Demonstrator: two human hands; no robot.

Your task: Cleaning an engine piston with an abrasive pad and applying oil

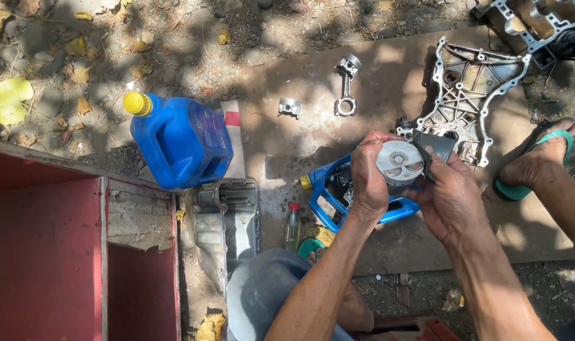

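Note:
I hold a round silver piston [399, 161] between both hands, its crown facing up at me. My left hand [367, 177] wraps around its left side. My right hand [448, 199] grips its right side together with a dark flat piece [437, 145] pressed against the piston. Below the hands lies a cut-open blue jug [338, 199] with dark parts inside. On the brown board [312, 139] rest a second piston with its connecting rod [346, 85] and a bare piston [289, 108].
A blue oil jug with a yellow cap [180, 139] stands left. A metal oil pan [224, 221], a small bottle with a red cap [292, 227], an aluminium timing cover [467, 95] and a red wooden box [47, 252] surround me. My sandalled foot [537, 164] rests right.

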